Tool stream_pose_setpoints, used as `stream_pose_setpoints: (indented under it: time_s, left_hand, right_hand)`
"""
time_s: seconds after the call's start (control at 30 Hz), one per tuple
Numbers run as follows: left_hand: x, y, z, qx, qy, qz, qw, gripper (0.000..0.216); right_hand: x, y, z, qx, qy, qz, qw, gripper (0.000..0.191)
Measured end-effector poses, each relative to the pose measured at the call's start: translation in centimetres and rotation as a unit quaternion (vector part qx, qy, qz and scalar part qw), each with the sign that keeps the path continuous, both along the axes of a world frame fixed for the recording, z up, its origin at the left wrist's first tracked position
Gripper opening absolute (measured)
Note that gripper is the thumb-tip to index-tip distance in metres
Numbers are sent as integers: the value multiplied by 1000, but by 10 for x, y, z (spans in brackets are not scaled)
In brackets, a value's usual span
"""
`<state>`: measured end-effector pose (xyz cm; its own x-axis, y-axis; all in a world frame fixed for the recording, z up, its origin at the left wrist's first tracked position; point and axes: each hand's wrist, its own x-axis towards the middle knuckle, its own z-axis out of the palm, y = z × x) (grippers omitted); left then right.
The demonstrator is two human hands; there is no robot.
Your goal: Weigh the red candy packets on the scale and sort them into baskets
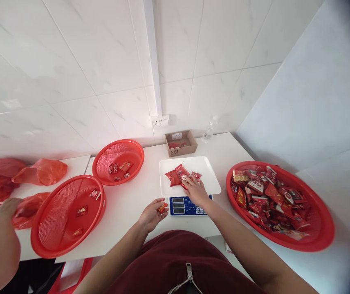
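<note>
My left hand [153,214] is in front of the scale's left corner, its fingers closed on a small red packet [162,208] with gold print. Over the white weighing pan [210,179], my right hand [196,191] reaches with fingers stretched out and touching the red snack packets [173,177] heaped there. The fingers partly cover these packets. Below the pan, the blue front panel of the digital scale [185,206] shows between my hands, its right part behind my right wrist.
A large red basket [325,228] full of packets stands right. Two red baskets [101,157] [40,241] with a few packets are left. Behind the scale are a cardboard box [178,151] and a clear bottle [209,130]. Another person's hand [7,208] touches red plastic bags [44,171] far left.
</note>
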<state>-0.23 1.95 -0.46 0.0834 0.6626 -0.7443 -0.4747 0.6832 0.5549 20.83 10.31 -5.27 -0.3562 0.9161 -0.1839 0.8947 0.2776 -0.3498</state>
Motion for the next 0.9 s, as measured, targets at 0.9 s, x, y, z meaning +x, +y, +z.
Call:
stream_pose_setpoints:
  time_s: [0.9]
  left_hand:
    - [-17, -26, 2, 55, 35, -212, 975, 57]
  right_hand:
    - [2, -104, 20, -291, 411, -185, 844, 51]
